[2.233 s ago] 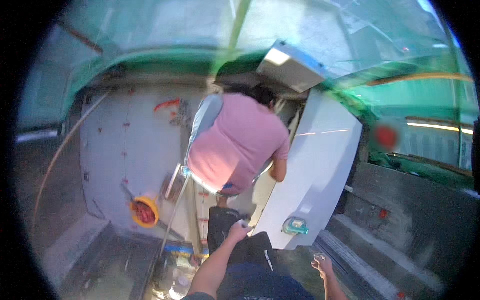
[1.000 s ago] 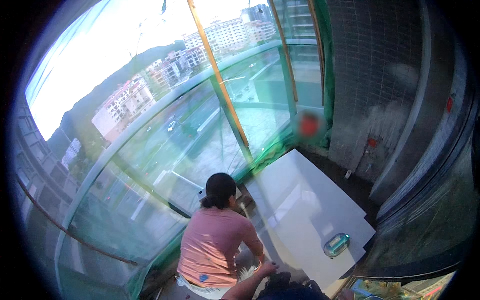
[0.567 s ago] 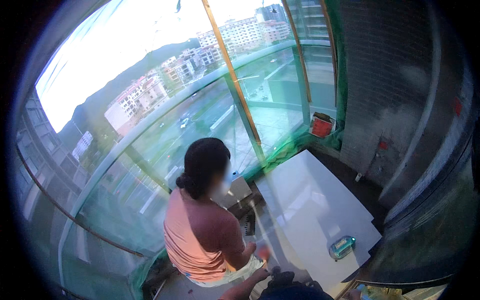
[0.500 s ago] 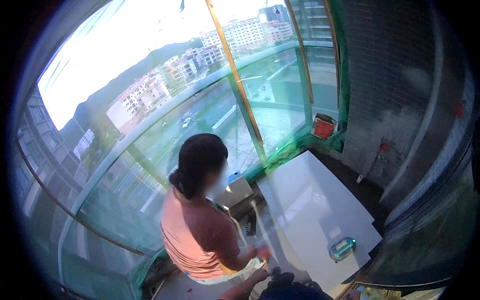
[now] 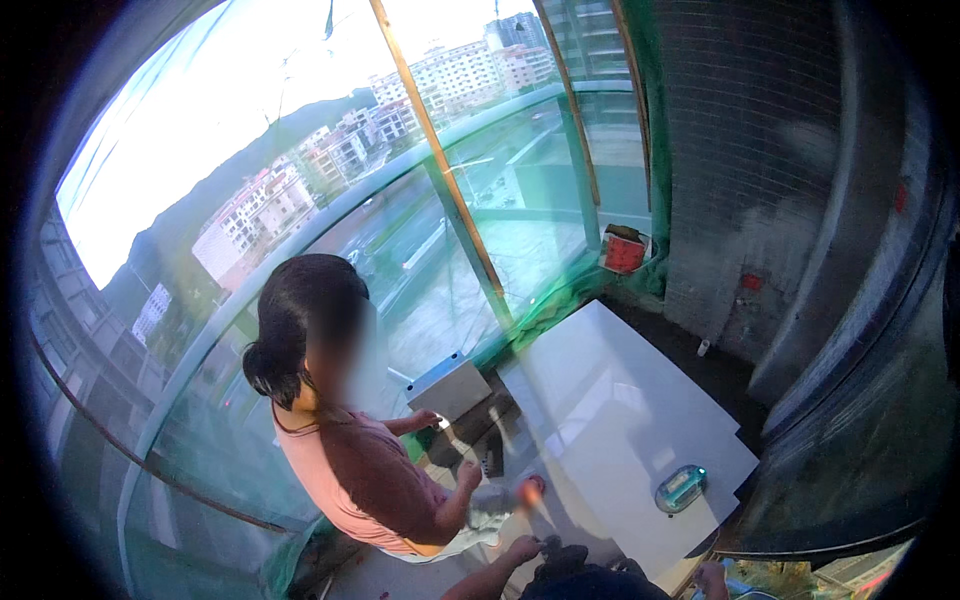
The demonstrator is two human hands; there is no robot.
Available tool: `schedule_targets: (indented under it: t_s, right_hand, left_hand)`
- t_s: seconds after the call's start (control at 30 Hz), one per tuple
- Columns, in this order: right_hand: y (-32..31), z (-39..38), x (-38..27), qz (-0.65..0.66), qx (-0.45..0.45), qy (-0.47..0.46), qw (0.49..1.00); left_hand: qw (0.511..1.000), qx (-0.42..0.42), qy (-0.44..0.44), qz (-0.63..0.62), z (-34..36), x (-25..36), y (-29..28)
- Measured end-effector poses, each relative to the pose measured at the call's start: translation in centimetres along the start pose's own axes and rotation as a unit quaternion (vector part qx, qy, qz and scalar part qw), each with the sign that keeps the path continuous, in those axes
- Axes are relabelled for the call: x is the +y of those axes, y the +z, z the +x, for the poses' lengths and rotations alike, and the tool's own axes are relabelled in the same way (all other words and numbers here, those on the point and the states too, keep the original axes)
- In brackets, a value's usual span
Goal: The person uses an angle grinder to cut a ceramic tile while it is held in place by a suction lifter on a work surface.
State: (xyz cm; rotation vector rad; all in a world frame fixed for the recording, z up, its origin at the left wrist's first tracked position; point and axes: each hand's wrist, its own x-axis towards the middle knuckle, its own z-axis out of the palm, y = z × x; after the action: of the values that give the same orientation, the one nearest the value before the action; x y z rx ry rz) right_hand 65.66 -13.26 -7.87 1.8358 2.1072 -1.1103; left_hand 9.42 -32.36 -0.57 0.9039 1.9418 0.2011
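Observation:
My left hand [image 5: 524,548] is low in the picture, beside my dark clothing, its fingers curled; whether anything small is in them I cannot make out. Near the lower edge, my right hand [image 5: 711,578] shows only in part, by the near corner of the large pale tiles [image 5: 610,400], its fingers mostly hidden. On the tiles, closer to my right hand, lies a teal oval device [image 5: 682,490] with a small green light. Neither hand touches it. A co-worker [image 5: 350,470] in a pink top is to my left, both hands held in front of the body.
A pale box [image 5: 450,388] stands beyond the co-worker. Green netting [image 5: 570,300] runs along the glass railing [image 5: 390,240], with wooden poles [image 5: 440,150] before it. A red-and-white container [image 5: 625,250] sits in the far corner. A dark brick wall [image 5: 750,150] rises at right.
The co-worker has straightened and moved left, lifting both hands away from the floor. My view has shifted slightly right. My hands stay low; the teal device stays on the tiles.

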Motion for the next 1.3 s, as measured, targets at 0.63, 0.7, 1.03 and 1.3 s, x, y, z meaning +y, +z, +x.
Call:
schedule_targets:
  t_s: [0.63,0.7,1.03,1.3]
  right_hand:
    - [-1.2,0.2,-3.1,0.132,-0.041,0.108,0.985]
    - [-1.4,0.3,-3.5,0.147,-0.043,0.118,0.981]
    - [-3.0,1.0,-4.8,0.187,-0.060,0.141,0.970]
    - [-3.5,1.1,-4.7,0.209,-0.066,0.159,0.963]
  left_hand:
    - [0.997,0.023,0.070,0.021,0.7,-1.0,-1.2]
    - [0.968,0.130,0.200,-0.070,-0.1,-1.5,-0.6]
    - [0.986,0.076,0.096,0.111,2.5,-2.8,0.2]
    - [0.999,-0.041,0.018,0.024,1.9,-1.7,0.1]
